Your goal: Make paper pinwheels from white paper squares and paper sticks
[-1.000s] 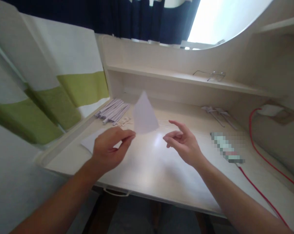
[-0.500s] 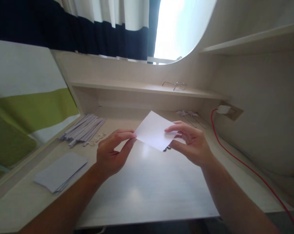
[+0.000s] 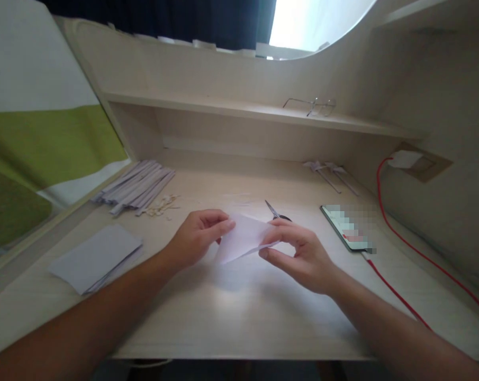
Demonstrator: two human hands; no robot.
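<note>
- My left hand (image 3: pixel 197 235) holds the left end of a small white sheet of paper (image 3: pixel 243 243); the thumb and the fingers are closed on it in a pinch.
- My right hand (image 3: pixel 298 254) holds the right end of the same sheet, also pinched between thumb and fingers, with the other fingers curled under.
- The sheet is over the middle of the desk (image 3: pixel 243 312), low above the surface; I cannot tell if its lower edge touches the desk.
- Just behind the sheet lie scissors (image 3: pixel 274 211); only the blades and a part of the handle are visible.
- Near the left edge of the desk lies a flat stack of white sheets (image 3: pixel 94 256).
- In the far left corner lies a bundle of long paper strips (image 3: pixel 138 182), and just beside it some small paper scraps (image 3: pixel 162 205).
- Toward the right edge lies a phone (image 3: pixel 348 227) with a red cable (image 3: pixel 398 293) which runs to a charger (image 3: pixel 404 159) in the right wall.
- Near the far right corner lie small folded paper pieces on sticks (image 3: pixel 328 172).
- On the shelf above the desk lie glasses (image 3: pixel 313 106).
</note>
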